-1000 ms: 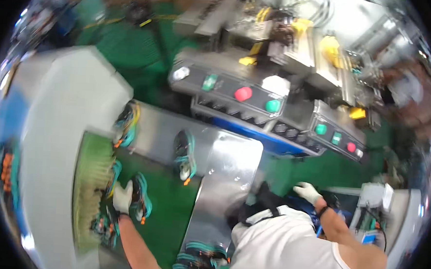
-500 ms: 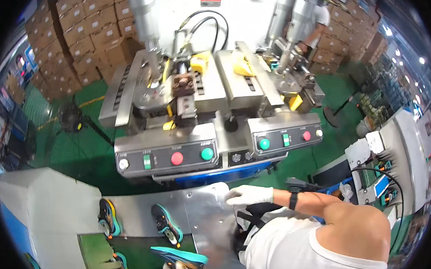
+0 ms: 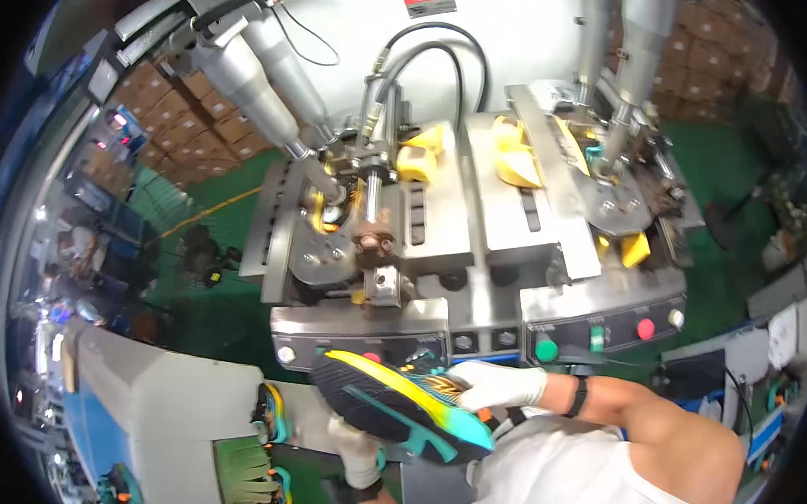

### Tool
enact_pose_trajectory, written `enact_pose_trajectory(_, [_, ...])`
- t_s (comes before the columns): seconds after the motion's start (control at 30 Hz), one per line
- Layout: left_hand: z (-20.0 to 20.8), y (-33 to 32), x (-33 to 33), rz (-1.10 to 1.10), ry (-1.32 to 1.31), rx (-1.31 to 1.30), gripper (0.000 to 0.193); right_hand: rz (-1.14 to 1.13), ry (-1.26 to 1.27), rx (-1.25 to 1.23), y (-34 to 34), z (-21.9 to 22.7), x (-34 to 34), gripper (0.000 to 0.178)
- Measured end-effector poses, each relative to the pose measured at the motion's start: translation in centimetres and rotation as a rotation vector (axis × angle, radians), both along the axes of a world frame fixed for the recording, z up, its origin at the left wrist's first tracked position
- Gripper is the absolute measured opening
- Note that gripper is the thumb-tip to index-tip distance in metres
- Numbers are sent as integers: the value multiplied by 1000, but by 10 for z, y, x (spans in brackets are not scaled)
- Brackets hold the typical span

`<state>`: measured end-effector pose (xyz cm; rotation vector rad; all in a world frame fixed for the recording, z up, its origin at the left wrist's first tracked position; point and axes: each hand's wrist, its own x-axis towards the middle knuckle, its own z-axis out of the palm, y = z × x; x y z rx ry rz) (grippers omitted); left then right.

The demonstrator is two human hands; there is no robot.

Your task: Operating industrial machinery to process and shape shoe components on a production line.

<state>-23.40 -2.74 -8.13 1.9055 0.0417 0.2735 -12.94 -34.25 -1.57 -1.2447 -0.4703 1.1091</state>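
Observation:
A sneaker (image 3: pixel 395 407) with a black, yellow and teal sole is raised before the machine, its sole turned towards me. My right hand (image 3: pixel 497 386), in a white glove, is closed on the shoe's upper near the opening. Below it, my left hand (image 3: pixel 354 446), also gloved, grips the shoe's lower edge, with some fingers hidden. Another sneaker (image 3: pixel 273 413) stands on the metal bench to the left, and one more (image 3: pixel 280 489) sits beside the green strip flaps. Part of a further teal shoe (image 3: pixel 381 458) shows behind my left hand.
A two-station press machine (image 3: pixel 424 207) with yellow pads stands ahead. Its right control panel (image 3: pixel 600 326) carries coloured buttons; the held shoe partly covers the left panel (image 3: pixel 354 327). A pale machine housing (image 3: pixel 172 395) borders the bench at left. Cartons (image 3: pixel 169 116) are stacked behind.
The sneaker has been lifted from low over the bench and turned sole-up towards me. My right hand has left the bench edge and taken hold of it. The view has shifted left.

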Motion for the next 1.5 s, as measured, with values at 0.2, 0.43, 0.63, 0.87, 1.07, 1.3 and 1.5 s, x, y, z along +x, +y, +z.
enact_pose_trajectory(0.2, [20,-67,89,132,8,-368,49,-464,287,492,-85,-10,38,84])
enact_pose_trajectory(0.43, [55,-76,145,152,-43,-128,53,-658,543,721,-83,-19,70,71])
enact_pose_trajectory(0.63, [71,-21,216,148,-21,34,60,-644,659,862,-84,-36,55,77])
enact_pose_trajectory(0.87, [9,19,351,122,142,188,70,-784,522,640,-97,-37,28,89])
enact_pose_trajectory(1.07, [-72,4,448,17,217,425,79,-825,366,544,-117,-10,21,99])
enact_pose_trajectory(1.3, [-81,65,477,45,202,245,52,-930,435,471,-93,2,40,92])
enact_pose_trajectory(1.5, [-9,55,388,64,347,-258,39,-899,318,365,-66,14,66,88])
